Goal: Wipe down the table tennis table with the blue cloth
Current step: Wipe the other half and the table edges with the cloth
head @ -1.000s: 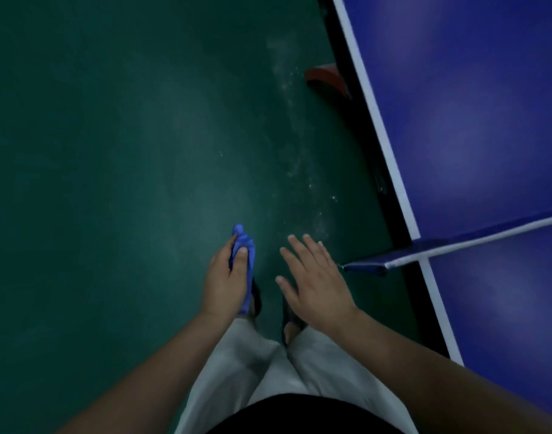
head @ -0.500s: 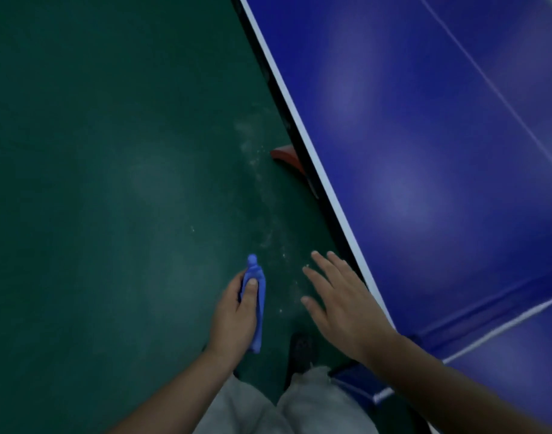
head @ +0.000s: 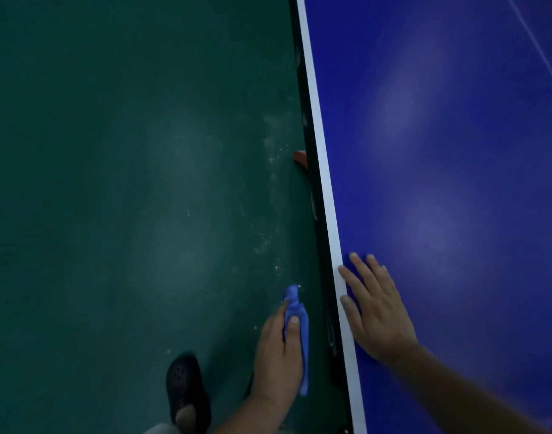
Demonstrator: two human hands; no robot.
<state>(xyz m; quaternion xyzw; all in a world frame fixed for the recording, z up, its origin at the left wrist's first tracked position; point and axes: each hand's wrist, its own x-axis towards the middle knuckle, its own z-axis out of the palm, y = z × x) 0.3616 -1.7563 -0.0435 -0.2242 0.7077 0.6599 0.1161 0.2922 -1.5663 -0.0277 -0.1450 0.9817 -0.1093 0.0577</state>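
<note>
- Our left hand point(head: 277, 349) grips the blue cloth point(head: 303, 346), which is rolled into a narrow bundle with thumb and forefinger curled round it.
- The cloth is held above the green floor point(head: 112, 183), just beside the edge of the surface point(head: 440, 151) and apart from it.
- Our right hand point(head: 378, 311) lies flat on the surface by its white edge line point(head: 318, 145), fingers straight and slightly spread.
- A black shoe point(head: 185, 386) stands on the floor, left of the cloth.

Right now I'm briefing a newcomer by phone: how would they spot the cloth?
Start at the blue table tennis table on the right. Left of its white edge, over the green floor, the left hand grips the blue cloth: a bunched strip, paler than the table.
</note>
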